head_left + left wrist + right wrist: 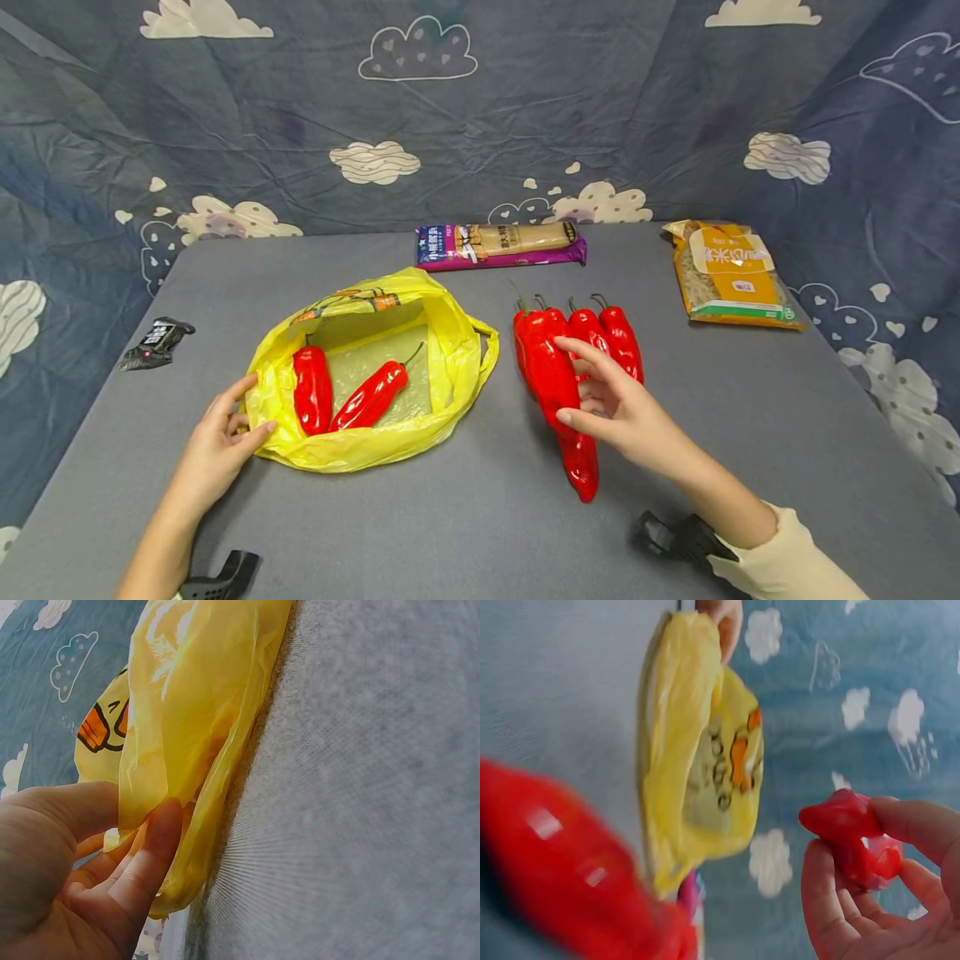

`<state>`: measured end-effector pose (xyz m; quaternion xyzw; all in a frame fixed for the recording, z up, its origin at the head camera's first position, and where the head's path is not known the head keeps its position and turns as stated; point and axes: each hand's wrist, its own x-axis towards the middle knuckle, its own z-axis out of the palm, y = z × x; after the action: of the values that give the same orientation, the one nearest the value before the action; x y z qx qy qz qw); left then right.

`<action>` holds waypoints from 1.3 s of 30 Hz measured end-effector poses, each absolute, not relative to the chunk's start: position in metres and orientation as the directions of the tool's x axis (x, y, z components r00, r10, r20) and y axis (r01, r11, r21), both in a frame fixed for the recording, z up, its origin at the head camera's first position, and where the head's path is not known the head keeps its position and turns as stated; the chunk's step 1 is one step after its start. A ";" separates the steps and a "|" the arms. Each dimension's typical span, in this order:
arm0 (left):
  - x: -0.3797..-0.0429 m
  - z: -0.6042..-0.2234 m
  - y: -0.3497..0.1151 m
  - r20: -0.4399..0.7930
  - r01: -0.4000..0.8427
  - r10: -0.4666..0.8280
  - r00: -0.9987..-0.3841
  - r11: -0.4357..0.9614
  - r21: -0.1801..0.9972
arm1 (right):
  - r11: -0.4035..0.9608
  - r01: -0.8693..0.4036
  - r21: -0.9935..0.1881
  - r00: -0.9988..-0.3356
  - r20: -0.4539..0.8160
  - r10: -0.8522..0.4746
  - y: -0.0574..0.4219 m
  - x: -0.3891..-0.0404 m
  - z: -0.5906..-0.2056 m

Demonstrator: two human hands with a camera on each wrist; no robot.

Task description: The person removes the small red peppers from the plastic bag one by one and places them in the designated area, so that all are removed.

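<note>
A yellow plastic bag [459,358] lies open-mouthed on the table, with two red chili peppers [312,390] inside. My left hand [219,437] pinches the bag's left rim between thumb and fingers, as the left wrist view also shows. On the right, my right hand [626,408] grips a large red chili pepper [551,375], thumb on its near side and index finger further up. More red chili peppers [621,342] lie close behind that hand, stems pointing away. In the right wrist view, red pepper [844,817] shows between thumb and fingers; a blurred pepper [570,862] fills the lower left.
Behind the bag lies a purple pasta packet [498,247]. An orange-and-clear food packet [731,275] sits at the back right of the grey table [420,533]. Near the left edge is a small black wrapper [157,342]. Blue cloud-patterned cloth [525,108] hangs around the table.
</note>
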<state>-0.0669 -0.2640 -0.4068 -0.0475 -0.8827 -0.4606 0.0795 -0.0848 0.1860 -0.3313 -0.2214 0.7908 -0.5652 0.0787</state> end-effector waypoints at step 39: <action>-0.066 -0.405 -0.263 0.163 0.139 0.012 -0.987 0.582 0.801 | 0.606 -0.059 -0.793 -0.965 -0.111 -0.239 0.254 -0.053 -0.394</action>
<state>-0.0664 -0.2629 -0.4045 -0.0426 -0.8866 -0.4552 0.0701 -0.0528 0.2535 -0.3937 -0.0837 0.8902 -0.4358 0.1035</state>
